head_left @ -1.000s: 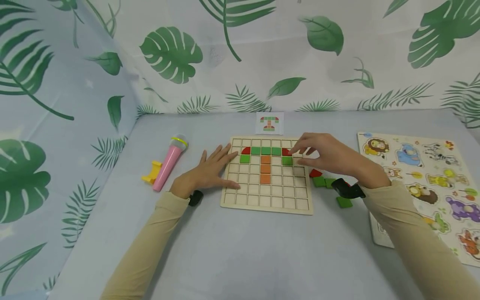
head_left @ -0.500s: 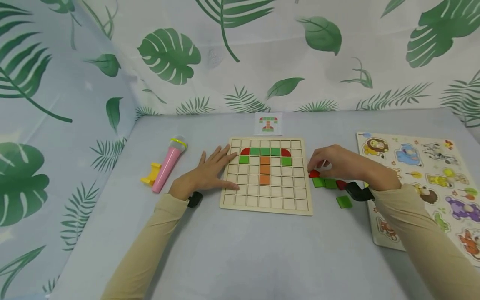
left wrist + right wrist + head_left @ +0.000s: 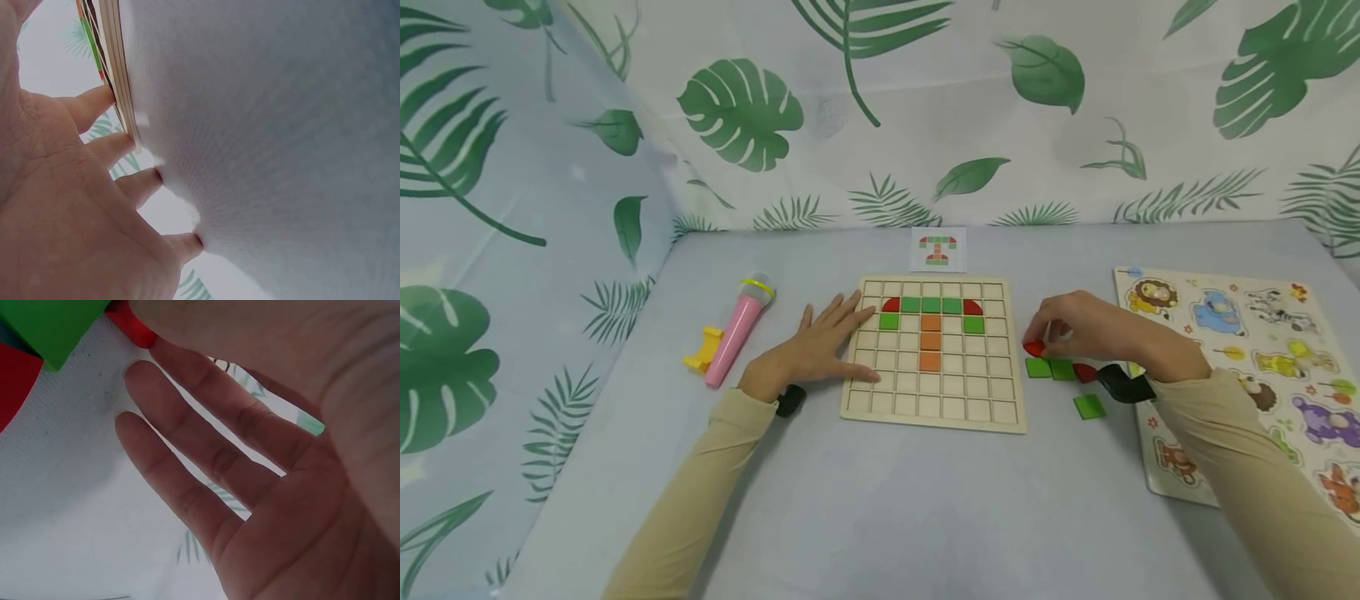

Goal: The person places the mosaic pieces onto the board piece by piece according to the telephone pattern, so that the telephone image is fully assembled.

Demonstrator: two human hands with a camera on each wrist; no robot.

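Note:
A wooden grid board [image 3: 906, 402] lies flat, bearing red, green and orange tiles in a T-like pattern. My left hand [image 3: 816, 346] rests with spread fingers at the board's left edge, thumb on its surface; the left wrist view shows fingertips touching the board's side. To the right of the board, my right hand [image 3: 1078, 327] pinches a red quarter-round tile [image 3: 1034, 348] between thumb and finger. The right wrist view shows that red tile [image 3: 132, 324] partly hidden by the thumb. Loose green tiles [image 3: 1062, 370] and a red tile [image 3: 1084, 372] lie just below this hand.
A small pattern card [image 3: 938, 250] lies behind the board. At the left are a pink toy microphone [image 3: 737, 333] and a yellow piece [image 3: 703, 350]. An animal puzzle board [image 3: 1187, 333] lies at the right, partly under the right forearm. One green tile [image 3: 1089, 407] lies apart.
My right hand has moved from the board's upper right corner down to the loose tiles and now pinches a red one. My left hand stays in place.

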